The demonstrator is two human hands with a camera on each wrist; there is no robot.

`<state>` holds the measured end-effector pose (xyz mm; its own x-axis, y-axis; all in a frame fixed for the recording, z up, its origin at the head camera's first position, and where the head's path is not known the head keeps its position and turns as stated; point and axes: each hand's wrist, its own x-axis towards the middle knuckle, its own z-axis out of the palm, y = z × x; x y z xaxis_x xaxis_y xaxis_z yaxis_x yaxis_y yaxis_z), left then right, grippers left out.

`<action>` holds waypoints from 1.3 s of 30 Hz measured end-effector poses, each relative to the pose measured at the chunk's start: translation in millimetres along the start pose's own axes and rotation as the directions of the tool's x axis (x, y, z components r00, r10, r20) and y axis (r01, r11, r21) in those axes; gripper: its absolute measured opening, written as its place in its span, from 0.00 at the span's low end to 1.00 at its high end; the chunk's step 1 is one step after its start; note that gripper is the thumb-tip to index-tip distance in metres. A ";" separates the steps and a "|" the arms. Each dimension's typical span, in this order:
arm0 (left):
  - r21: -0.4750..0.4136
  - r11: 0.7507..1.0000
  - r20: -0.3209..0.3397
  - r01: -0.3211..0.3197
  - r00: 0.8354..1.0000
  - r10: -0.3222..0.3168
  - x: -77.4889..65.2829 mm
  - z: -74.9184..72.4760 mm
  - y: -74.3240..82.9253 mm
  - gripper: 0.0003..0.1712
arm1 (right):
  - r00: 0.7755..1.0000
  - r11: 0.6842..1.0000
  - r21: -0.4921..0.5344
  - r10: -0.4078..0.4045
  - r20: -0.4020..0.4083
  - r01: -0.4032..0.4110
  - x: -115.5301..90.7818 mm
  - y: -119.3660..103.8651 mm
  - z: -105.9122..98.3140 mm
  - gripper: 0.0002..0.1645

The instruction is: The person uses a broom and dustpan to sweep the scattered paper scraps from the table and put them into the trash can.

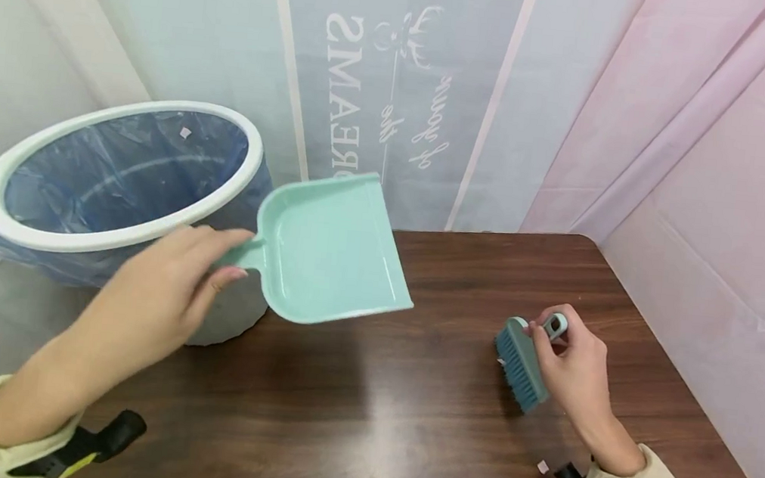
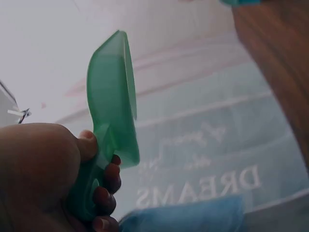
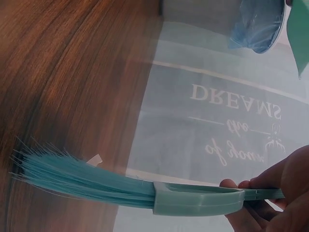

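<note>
My left hand (image 1: 160, 280) grips the short handle of a mint-green dustpan (image 1: 334, 250), raised above the table beside the bin. The pan's flat inside looks bare in the head view; its wide lip points right. In the left wrist view the fingers curl round the dustpan handle (image 2: 89, 186). At the right, my right hand (image 1: 573, 362) pinches the handle of a small green brush (image 1: 522, 365). Its blue-green bristles (image 3: 77, 181) point down at the tabletop in the right wrist view. A small pale scrap (image 3: 95, 160) shows right by the bristles.
A bin with a white rim (image 1: 222, 198) and blue liner bag (image 1: 123, 163) stands at the left; a pale scrap (image 1: 185, 132) clings inside it. Another scrap (image 1: 543, 466) lies on the dark wooden table (image 1: 410, 393) near my right wrist. Printed cloth (image 1: 396, 81) hangs behind.
</note>
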<state>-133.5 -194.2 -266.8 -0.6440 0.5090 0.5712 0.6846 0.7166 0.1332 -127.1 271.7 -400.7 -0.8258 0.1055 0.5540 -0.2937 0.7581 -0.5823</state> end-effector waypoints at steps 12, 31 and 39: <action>-0.062 0.998 0.113 -0.024 0.993 0.031 -18.5 60.2 13.4 0.19 | 1.000 1.000 -0.002 0.005 -0.006 -0.005 0.6 -1.8 1.9 0.10; -0.111 0.994 0.244 0.017 0.970 0.010 -53.3 167.7 28.8 0.19 | 1.000 1.000 -0.015 0.011 -0.004 -0.011 1.6 -3.0 1.6 0.10; -0.127 0.991 0.297 0.037 0.955 0.002 -64.0 195.5 29.0 0.19 | 1.000 1.000 -0.005 0.011 0.004 -0.011 1.1 -2.5 0.9 0.09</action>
<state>-139.2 -112.8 -457.8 -0.7149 0.6293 0.3047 0.6979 0.6687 0.2565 -127.7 269.3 -399.1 -0.8308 0.1109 0.5454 -0.2824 0.7604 -0.5848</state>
